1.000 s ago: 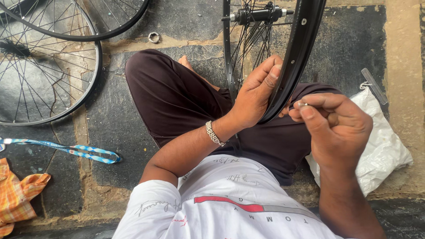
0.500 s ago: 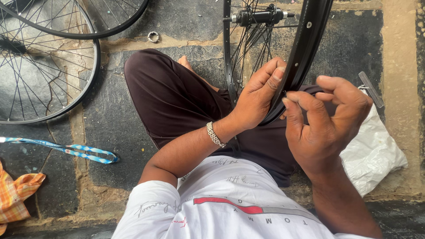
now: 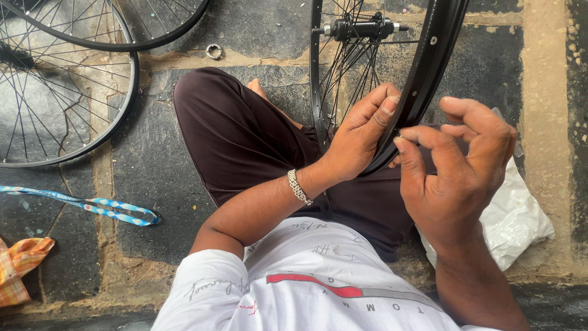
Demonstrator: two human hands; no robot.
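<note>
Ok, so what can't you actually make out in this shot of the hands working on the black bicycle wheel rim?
Head view only:
- Whatever the right hand pinches at the black metal bicycle wheel rim: too small, covered by fingertips.
- The left hand palm: turned away against the rim.
- The wheel's top: cut off by the frame edge.
- The white plastic bag contents: hidden by the right forearm and the bag itself.
</note>
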